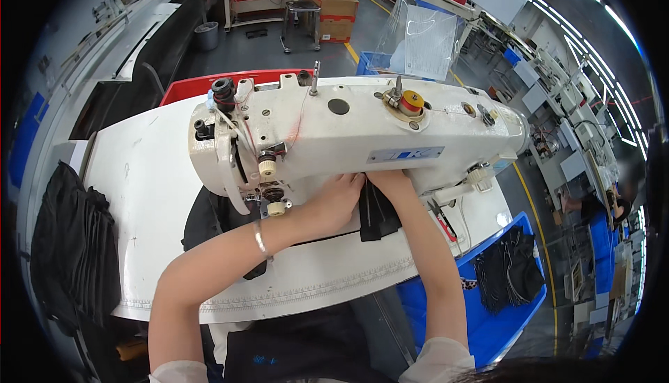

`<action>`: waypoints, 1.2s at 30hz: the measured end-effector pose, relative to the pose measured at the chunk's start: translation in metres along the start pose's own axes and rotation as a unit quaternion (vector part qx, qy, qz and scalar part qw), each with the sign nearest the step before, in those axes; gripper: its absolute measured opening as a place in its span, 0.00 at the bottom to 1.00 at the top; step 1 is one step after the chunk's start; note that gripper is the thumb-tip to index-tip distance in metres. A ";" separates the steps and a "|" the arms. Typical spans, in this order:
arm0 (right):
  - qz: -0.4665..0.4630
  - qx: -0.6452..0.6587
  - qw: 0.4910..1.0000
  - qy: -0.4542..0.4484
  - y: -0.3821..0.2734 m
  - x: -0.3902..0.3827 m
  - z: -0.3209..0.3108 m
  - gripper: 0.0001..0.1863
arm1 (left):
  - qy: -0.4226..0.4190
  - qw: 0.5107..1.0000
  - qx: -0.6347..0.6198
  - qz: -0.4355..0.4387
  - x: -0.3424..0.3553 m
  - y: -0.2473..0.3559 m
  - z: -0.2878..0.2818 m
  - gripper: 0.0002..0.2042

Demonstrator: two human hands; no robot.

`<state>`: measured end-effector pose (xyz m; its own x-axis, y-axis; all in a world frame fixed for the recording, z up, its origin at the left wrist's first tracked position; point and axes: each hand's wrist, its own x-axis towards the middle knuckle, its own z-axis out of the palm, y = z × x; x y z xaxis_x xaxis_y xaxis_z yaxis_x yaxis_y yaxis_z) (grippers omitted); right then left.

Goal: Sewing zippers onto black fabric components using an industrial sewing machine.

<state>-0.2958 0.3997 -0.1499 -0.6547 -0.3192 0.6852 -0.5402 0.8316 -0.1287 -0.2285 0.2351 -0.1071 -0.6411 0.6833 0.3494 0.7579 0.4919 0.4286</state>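
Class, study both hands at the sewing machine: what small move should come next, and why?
Probably ease the black cloth leftward: the left hand and right hand are at its far end, to the right of the machine's sewing head.

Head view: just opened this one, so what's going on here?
A person sits at a white sewing machine, both bare hands under its arm. The left hand and right hand are on either side of a black fabric strip; their grip is partly hidden. More black cloth lies below the needle end. Red-handled snips rest on the table to the right, a dark pile hangs at the left, and a blue bin holds black pieces.
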 end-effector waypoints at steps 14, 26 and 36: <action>0.199 0.206 0.929 -0.233 -0.020 0.011 -0.024 0.13 | 0.088 0.847 -0.410 -0.327 0.025 -0.028 0.041 0.10; 0.114 0.026 0.983 -0.139 -0.014 0.000 -0.024 0.08 | 0.133 0.853 -0.370 -0.342 0.034 -0.015 0.031 0.12; 0.105 -0.004 0.988 -0.113 -0.026 -0.003 -0.019 0.10 | 0.278 0.906 -0.224 -0.227 0.044 -0.056 0.064 0.12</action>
<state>-0.2699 0.3879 -0.1351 -0.8535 -0.2312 0.4669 -0.3758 0.8939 -0.2444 -0.2910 0.2721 -0.1687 -0.9303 0.0264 0.3659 0.3564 0.3008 0.8846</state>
